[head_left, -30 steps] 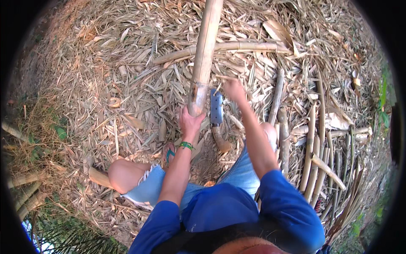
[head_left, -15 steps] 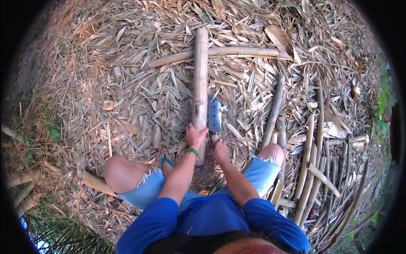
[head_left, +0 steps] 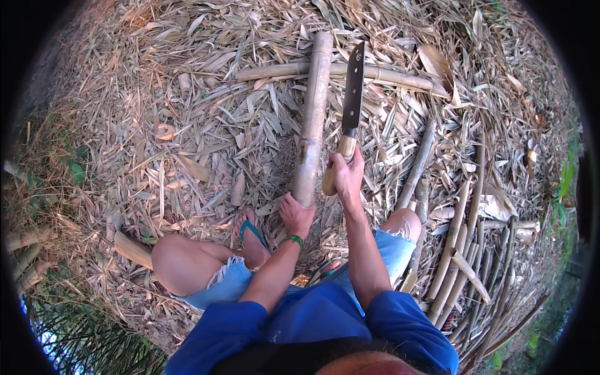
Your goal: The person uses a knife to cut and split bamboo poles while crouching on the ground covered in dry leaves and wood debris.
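Note:
My right hand [head_left: 347, 174] is closed around the wooden handle of a cleaver [head_left: 354, 94], raised with its dark, holed blade pointing away from me. Just left of it, a thick bamboo pole [head_left: 315, 94] stretches away from me. My left hand [head_left: 297, 214], with a green band at the wrist, is wrapped round the near end of this pole. The far part of the pole lies across a thinner bamboo pole [head_left: 400, 76]. Blade and thick pole appear apart.
Dry bamboo leaves [head_left: 237, 125] cover the ground. Several bamboo lengths [head_left: 455, 240] lie in a pile to the right. A cut bamboo piece [head_left: 134, 250] rests by my left knee. My sandalled foot [head_left: 252, 240] is close behind my left hand.
My right hand has lifted the cleaver off the ground beside the pole and moved it forward and right. The thick pole now slants, its far end shifted right; my left hand grips its near end.

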The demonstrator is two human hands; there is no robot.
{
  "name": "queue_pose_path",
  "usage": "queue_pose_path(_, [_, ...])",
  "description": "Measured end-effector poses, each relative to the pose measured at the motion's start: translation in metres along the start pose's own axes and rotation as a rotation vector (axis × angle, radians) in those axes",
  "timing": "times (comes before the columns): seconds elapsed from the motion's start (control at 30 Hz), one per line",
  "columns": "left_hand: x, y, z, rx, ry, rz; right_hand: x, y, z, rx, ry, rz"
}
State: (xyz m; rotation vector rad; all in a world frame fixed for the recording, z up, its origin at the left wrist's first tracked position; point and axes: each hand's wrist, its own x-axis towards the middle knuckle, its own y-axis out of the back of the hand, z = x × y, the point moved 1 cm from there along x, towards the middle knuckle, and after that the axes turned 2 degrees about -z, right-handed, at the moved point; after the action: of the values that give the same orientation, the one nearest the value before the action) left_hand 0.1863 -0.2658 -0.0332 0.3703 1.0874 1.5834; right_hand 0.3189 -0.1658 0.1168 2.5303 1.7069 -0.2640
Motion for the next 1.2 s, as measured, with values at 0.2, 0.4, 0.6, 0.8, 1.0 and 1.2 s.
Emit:
queue_pose_path(0.2, [-0.020, -0.027, 0.009, 0.028, -0.025, -0.102, 0.040, -0.027, 0.017, -0.259, -0.095, 0.031])
queue_pose_path(0.4, [-0.010, -0.065, -0.010, -0.123, -0.150, -0.059, 0.085, -0.036, 0.032, -0.375, -0.023, 0.018])
queue_pose_path(0.6, [-0.005, -0.045, -0.007, -0.108, -0.058, -0.271, 0.118, -0.040, -0.227, -0.251, 0.862, 0.221])
queue_pose_path(0.8, [0.009, -0.036, -0.013, -0.106, 0.013, -0.272, 0.143, -0.080, -0.175, -0.086, 1.028, 0.374])
queue_pose_path(1.0, [0.001, -0.044, 0.012, -0.143, -0.062, -0.474, 0.268, -0.023, 0.074, -0.551, -0.122, 0.017])
queue_pose_path(1.2, [0.011, -0.033, -0.039, -0.143, -0.006, -0.339, 0.208, -0.087, 0.007, -0.678, -0.206, -0.334])
